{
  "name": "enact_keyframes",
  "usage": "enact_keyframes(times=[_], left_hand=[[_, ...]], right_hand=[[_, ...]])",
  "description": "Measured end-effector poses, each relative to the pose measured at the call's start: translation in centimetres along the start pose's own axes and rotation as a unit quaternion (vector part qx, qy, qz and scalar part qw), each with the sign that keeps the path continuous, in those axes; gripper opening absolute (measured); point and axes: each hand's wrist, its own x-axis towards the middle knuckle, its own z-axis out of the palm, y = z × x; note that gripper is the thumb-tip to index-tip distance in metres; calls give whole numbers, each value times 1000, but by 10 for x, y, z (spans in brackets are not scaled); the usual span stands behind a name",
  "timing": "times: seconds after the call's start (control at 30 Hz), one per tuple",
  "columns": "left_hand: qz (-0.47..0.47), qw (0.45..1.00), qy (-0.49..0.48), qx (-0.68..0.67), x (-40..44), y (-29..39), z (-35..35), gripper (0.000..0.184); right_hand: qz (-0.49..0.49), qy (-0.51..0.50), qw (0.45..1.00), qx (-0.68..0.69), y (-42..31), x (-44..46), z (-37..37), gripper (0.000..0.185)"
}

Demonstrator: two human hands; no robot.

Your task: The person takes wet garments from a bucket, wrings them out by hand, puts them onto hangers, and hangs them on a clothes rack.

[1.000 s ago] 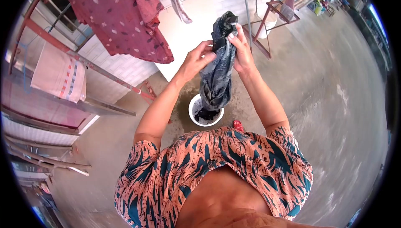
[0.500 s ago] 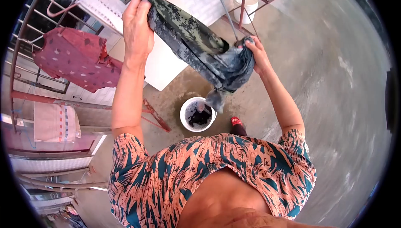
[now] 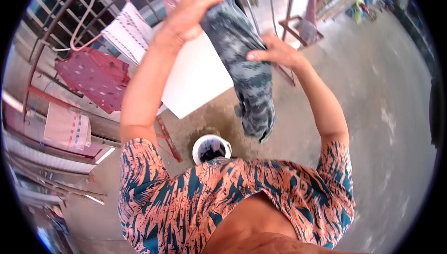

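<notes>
A dark grey-green patterned garment [image 3: 244, 68] hangs stretched downward between my two hands, its lower end dangling free. My left hand [image 3: 193, 14] grips its top edge. On the garment's right side my right hand [image 3: 274, 51] holds the cloth, thumb lying across the front. Below and to the left, a white bucket [image 3: 196, 150] stands on the wet floor with dark cloth in it. The garment's lower end is apart from the bucket.
A white board [image 3: 193, 77] lies behind the garment. At the left, a rusty metal rack [image 3: 70, 10] carries a red garment [image 3: 95, 75], a white cloth [image 3: 128, 30] and a pale towel [image 3: 67, 126]. A metal stand [image 3: 298, 28] is at the upper right.
The garment has gone from spread slantwise between my hands to hanging down. My left hand has moved right with its top edge. The bucket now appears lower in view.
</notes>
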Motion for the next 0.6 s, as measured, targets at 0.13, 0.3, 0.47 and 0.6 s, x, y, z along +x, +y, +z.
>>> enact_keyframes(times=[0.13,0.3,0.47,0.6], left_hand=[[-32,998,-50,38,-39,-20,-21,22],[-114,869,-242,417,-83,-97,-23,54],[70,994,-40,78,-102,-48,-12,24],[61,995,-72,15,-106,-26,-6,26]], right_hand=[[2,112,988,-106,-38,-20,6,26],[-85,154,984,-4,-72,-28,21,12],[-136,7,968,-210,-56,-49,-12,36],[271,-315,880,-231,-11,-45,19,74]])
